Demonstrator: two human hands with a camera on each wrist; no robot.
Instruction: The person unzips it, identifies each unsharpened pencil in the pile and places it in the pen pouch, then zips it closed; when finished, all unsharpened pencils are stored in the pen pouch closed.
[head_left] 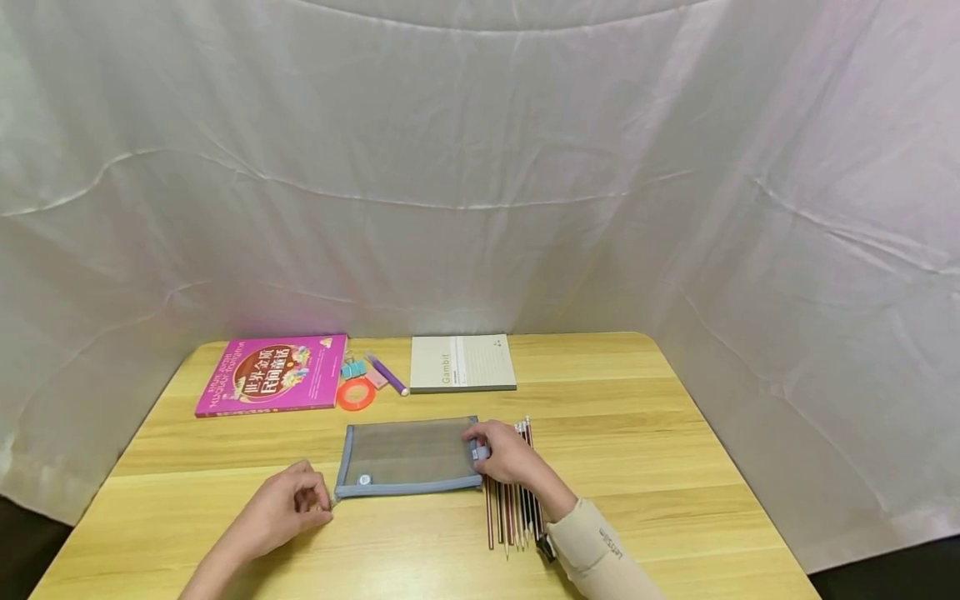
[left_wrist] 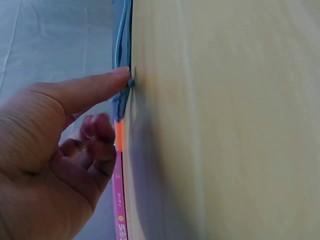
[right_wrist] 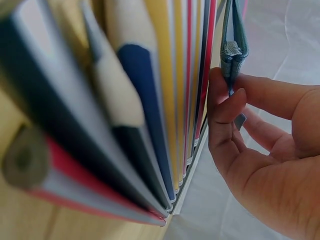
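Note:
A grey mesh zip pouch [head_left: 414, 452] with blue edging lies flat on the table, a round white label near its lower left. My right hand [head_left: 504, 454] pinches its right end by the small tab. In the right wrist view, thumb and fingers close around the pouch's narrow end [right_wrist: 234, 57]. At the lower left corner, my left hand [head_left: 288, 510] holds the zipper pull [left_wrist: 131, 82] with its fingertips; the other fingers curl inward, and the thumb partly hides the grip. Several pencils [head_left: 513, 521] lie side by side beneath and beside my right hand, points toward me.
A pink book [head_left: 318, 392] lies at the back left. Near it are an orange tape roll [head_left: 356, 394], teal binder clips [head_left: 352, 369], a pink eraser [head_left: 376, 378] and a purple pen [head_left: 387, 374]. A notebook [head_left: 480, 367] lies at the back middle. Pale curtains [head_left: 480, 167] surround the table [head_left: 645, 467].

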